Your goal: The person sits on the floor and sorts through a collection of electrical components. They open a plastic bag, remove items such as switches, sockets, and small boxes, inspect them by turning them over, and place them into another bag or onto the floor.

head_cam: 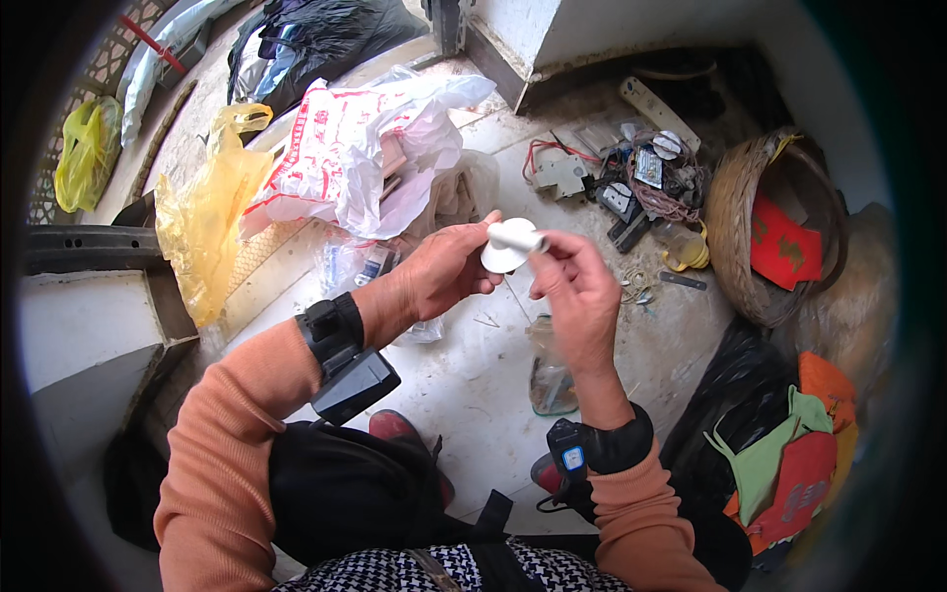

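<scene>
Both of my hands are on a white plastic piece (505, 255) made of a round disc with a short tube across it. The disc side is held by my left hand (462, 259), thumb on top and fingers below. At the tube's right end, the fingers of my right hand (581, 296) grip it; this hand is slightly blurred. Below the hands, a clear plastic container (553, 392) with small contents stands on the tiled floor (459, 385). Close to my left wrist lies a clear bag with small packaged items (370, 263).
Ahead on the left are a white bag with red print (333, 148) and a yellow plastic bag (211, 214). Tangled wires and electrical parts (651, 177) lie at the upper right beside a woven basket (740, 237). Coloured cloth bags (792, 459) lie at the lower right.
</scene>
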Available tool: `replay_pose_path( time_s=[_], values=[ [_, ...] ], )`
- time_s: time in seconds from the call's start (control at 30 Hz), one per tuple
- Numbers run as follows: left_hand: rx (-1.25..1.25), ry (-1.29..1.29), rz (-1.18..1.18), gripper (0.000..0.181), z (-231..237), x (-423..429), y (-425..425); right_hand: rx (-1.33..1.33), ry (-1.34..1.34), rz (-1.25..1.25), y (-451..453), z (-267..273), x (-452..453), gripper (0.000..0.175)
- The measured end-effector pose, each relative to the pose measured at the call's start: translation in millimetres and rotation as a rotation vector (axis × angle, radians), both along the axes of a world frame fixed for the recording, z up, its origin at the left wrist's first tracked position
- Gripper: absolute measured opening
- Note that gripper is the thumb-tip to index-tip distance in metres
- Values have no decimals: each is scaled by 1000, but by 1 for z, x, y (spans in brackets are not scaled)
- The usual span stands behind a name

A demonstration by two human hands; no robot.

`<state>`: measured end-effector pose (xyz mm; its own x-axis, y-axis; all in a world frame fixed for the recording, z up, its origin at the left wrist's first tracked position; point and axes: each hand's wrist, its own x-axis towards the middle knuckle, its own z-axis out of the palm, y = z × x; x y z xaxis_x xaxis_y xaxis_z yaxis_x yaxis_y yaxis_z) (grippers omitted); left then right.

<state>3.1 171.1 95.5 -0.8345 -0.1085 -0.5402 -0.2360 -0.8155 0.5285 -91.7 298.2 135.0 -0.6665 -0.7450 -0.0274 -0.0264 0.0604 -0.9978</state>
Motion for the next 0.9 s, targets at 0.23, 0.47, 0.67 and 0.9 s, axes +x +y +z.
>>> replay_pose_path(
  time_s=[0.23,0.47,0.67,0.9],
  values=[
    [-95,-7,-51,38,-1,-3,1,-150,-898,-209,11,-50,-32,21],
    [-247,-54,-39,33,-4,3,-14,-121,-1155,-394,10,-98,-38,18],
    [-391,130,-769,25,-2,11,1,-238,-1014,-55,-71,-92,-36,25],
    [-740,24,-1052,25,-10,19,1,148,-622,262,-99,-86,-15,28]
  ],
)
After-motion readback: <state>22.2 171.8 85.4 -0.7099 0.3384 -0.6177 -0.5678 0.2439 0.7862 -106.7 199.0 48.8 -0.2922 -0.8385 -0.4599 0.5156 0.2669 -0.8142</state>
